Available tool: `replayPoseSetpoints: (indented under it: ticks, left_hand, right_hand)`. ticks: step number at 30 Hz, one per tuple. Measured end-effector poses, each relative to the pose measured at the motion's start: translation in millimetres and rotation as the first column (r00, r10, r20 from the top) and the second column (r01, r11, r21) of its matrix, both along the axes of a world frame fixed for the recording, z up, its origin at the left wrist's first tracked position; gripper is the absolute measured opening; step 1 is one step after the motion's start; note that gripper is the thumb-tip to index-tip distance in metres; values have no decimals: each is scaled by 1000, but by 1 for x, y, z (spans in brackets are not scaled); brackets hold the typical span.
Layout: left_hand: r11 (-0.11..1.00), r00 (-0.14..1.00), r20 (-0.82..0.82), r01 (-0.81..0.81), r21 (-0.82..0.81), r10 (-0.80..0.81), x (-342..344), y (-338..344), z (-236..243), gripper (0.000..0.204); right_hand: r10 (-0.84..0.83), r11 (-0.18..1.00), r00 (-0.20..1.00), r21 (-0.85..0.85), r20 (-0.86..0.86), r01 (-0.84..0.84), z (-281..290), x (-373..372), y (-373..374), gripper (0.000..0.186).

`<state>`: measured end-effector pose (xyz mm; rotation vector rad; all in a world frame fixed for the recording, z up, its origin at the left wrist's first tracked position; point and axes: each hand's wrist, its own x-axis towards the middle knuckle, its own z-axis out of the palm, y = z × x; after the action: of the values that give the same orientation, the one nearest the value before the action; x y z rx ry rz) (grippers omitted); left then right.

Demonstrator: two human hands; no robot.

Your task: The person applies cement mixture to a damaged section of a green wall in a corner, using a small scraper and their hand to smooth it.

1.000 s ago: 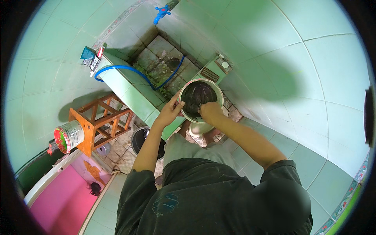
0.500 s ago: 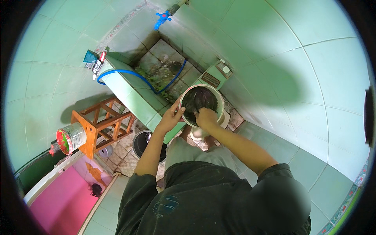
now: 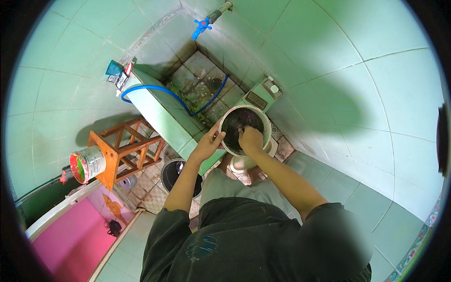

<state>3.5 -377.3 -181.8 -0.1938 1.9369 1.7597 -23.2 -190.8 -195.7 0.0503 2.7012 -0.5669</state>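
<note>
A pale round bucket [image 3: 268, 123] is in front of me, tilted so that its mouth faces me. My left hand [image 3: 206, 144] grips its left rim, thumb over the edge. My right hand [image 3: 252, 141] reaches inside, its fingers curled down into a dark, wet-looking mass [image 3: 242, 118]. The fingertips are partly hidden there, and what they pinch does not show. Whether the mass is cloth or something else I cannot tell.
An orange wooden stool [image 3: 112, 162] lies on its side at left, by a paint-stained tub [image 3: 89, 163]. A black bucket [image 3: 176, 176] stands below my left forearm. Blue hose [image 3: 164, 89] crosses the tiled ledge [image 3: 150, 103]. A blue tap [image 3: 202, 27] projects from the wall.
The whole view has shifted slightly. My right hand has moved within the bucket, and the dark mass looks stirred. My left hand keeps its hold on the rim.
</note>
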Motion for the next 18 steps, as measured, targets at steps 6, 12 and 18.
replayPoseSetpoints:
  ticks: [6,12,18]
  left_hand:
    - [1000,1000,-2,-5,8,5,1,-1,-2,62]
    - [998,999,36,4,55,-6,-2,-1,1,63]
    - [999,999,-22,36,-11,-36,-4,-3,2,63]
  right_hand:
    - [138,989,990,57,-28,-137,-9,-13,12,21]
    - [363,841,918,367,159,-396,-4,-34,5,22]
    - [405,844,901,316,155,-434,-4,-23,9,31]
